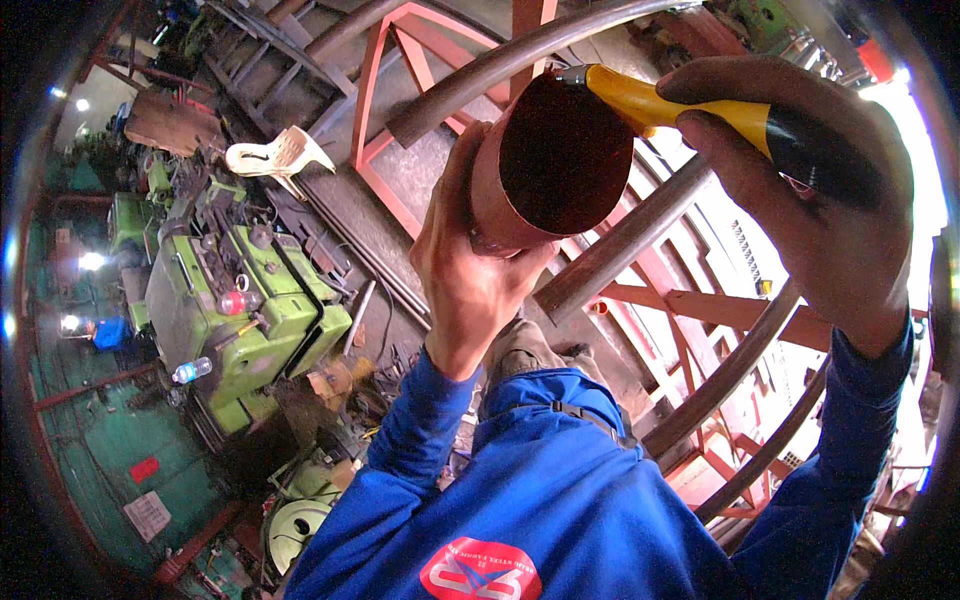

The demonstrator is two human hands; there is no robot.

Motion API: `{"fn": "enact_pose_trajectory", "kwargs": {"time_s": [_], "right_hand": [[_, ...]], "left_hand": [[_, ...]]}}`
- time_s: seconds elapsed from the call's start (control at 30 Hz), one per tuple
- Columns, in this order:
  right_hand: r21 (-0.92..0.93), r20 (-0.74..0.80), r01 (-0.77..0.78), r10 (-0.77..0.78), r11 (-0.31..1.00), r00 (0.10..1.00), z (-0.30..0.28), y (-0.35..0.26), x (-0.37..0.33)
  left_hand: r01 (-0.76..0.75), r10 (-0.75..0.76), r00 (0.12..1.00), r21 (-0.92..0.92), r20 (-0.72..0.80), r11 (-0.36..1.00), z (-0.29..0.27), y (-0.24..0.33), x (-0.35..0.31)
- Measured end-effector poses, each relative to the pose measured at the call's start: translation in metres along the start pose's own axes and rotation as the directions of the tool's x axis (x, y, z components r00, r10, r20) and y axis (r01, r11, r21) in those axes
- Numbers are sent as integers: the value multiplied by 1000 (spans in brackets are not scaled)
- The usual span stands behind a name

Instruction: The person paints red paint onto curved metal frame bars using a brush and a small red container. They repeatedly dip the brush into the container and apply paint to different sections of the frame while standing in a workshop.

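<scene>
My left hand (480,270) wraps round a short, reddish-brown cylinder (495,205) like a piece of pipe and holds it up. Its round open mouth shows a dark red inside; I cannot tell whether the far end is closed. In my right hand (810,190), closed round the handle, is a tool with a yellow-and-black handle (640,98) and a small metal neck. That neck lies at the upper rim of the cylinder. The working tip is too dark to make out, so its kind is unclear.
Brown round pipes (625,240) lie across a red steel frame (384,95) beyond and right of my hands. To the left stands a green machine (235,310) with a plastic bottle (192,370) on it. A cream plastic chair (280,155) is farther off.
</scene>
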State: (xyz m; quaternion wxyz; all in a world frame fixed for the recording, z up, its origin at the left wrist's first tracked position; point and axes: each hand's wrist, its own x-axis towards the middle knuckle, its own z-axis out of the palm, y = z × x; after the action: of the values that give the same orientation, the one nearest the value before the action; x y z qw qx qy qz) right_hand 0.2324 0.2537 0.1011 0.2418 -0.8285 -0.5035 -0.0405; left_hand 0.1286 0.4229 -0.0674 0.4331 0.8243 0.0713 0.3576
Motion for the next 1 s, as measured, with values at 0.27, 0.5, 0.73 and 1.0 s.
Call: {"fn": "enact_pose_trajectory", "kwargs": {"time_s": [0.27,0.5,0.73,1.0], "right_hand": [[9,-10,-80,80,997,997,1,-6,-2],[7,-37,79,-79,997,996,4,6,-1],[-107,-141,230,-244,967,959,11,1,14],[-143,-190,390,-412,910,891,19,9,12]], "left_hand": [[10,-10,1000,-10,12,1000,0,0,1],[-12,11,1000,-44,-15,999,5,-6,1],[-40,40,999,-9,-25,999,1,-14,4],[-4,4,1000,33,-15,999,0,-16,-2]]}}
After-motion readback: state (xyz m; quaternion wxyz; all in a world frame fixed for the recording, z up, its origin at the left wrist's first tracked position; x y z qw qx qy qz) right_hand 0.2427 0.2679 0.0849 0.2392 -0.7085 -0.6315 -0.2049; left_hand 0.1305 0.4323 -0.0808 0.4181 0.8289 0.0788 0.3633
